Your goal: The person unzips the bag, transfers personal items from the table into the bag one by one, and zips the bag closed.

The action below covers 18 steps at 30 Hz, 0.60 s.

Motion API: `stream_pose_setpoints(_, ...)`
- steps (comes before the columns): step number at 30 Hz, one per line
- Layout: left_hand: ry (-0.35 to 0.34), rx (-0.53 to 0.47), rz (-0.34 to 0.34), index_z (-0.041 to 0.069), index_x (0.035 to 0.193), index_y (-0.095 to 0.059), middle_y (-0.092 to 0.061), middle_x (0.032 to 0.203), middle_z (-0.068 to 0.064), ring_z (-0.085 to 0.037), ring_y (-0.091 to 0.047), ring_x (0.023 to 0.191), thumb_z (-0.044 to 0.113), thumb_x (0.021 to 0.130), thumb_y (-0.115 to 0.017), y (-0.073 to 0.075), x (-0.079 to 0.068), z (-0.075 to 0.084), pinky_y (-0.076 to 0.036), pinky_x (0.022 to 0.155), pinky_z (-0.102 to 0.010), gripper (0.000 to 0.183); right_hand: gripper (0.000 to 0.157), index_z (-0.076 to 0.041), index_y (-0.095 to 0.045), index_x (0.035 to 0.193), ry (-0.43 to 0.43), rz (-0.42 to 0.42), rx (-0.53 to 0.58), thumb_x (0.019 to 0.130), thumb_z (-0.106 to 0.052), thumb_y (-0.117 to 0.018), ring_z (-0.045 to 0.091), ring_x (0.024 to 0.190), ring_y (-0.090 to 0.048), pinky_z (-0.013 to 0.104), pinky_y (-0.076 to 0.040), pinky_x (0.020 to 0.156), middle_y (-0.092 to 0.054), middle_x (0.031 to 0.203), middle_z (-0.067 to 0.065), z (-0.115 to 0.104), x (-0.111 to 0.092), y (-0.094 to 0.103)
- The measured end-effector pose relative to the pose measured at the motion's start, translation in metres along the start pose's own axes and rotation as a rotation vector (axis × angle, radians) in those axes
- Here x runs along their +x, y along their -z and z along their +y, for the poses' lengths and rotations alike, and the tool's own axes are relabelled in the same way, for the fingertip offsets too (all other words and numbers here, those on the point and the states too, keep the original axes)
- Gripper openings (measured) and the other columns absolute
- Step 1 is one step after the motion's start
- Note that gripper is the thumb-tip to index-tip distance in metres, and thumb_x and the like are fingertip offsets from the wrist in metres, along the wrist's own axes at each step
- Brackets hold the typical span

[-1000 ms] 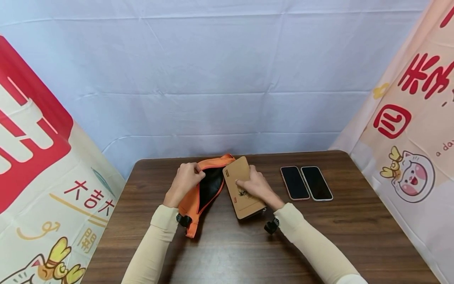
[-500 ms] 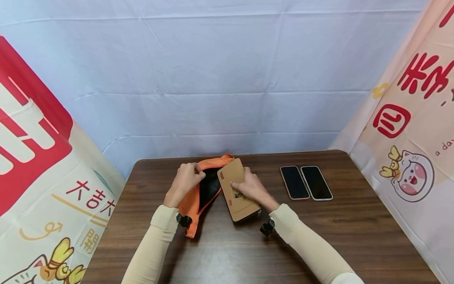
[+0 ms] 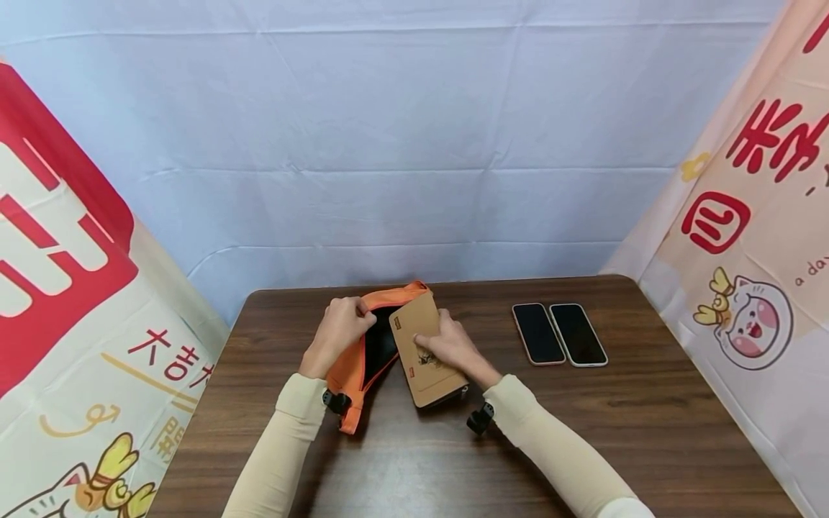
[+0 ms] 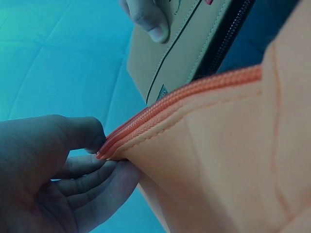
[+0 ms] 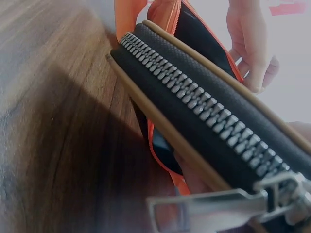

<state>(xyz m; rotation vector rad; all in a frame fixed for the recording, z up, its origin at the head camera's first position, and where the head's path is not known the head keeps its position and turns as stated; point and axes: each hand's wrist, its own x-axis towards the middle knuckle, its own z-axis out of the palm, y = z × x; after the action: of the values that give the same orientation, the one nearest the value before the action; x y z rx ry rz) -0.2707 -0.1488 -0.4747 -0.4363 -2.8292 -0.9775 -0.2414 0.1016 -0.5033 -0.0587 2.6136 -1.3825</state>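
Note:
A tan zip wallet with a small printed picture is gripped by my right hand, thumb on its upper face. The wallet is tilted, and its far-left edge overlaps the mouth of an orange bag. With thumb and fingers my left hand pinches the bag's zipped edge and holds the mouth apart, showing a black lining. In the right wrist view the wallet's silver zipper teeth run closed along its side, with a metal pull hanging near. The right fingers under the wallet are mostly hidden.
Two phones lie side by side, screens up, to the right on the brown wooden table. A pale cloth hangs behind the table's back edge. Printed banners stand at both sides.
My right hand has moved left with the wallet, bringing it over the bag's open mouth. My left hand and the bag stay in place, as do the phones.

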Motion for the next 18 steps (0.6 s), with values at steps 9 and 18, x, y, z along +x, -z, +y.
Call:
stream_pose_setpoints(9,-0.005,0.014,0.007,0.008,0.090,-0.073,-0.067,0.072,-0.004,-0.014,-0.052,0.054,0.010,0.098,-0.067,0.0007,-0.0006,-0.0005,-0.043,0.057,-0.029,0.011,0.076,0.000,-0.039,0.155,-0.020,-0.001,0.065,0.098,-0.036,-0.074,0.024,0.080,-0.072,0.038,-0.059,0.070,-0.068,0.113,0.021,-0.0001,0.0006,-0.0060)
stream_pose_setpoints(18,-0.021,0.015,0.010,0.009,0.088,-0.071,-0.066,0.072,-0.003,-0.013,-0.051,0.054,0.011,0.099,-0.067,-0.0008,-0.0013,-0.0021,-0.043,0.058,-0.029,0.012,0.074,0.000,-0.038,0.155,-0.023,-0.018,0.137,0.099,-0.035,-0.072,0.023,0.078,-0.072,0.038,-0.060,0.070,-0.070,0.108,0.019,0.0005,0.0020,-0.0110)
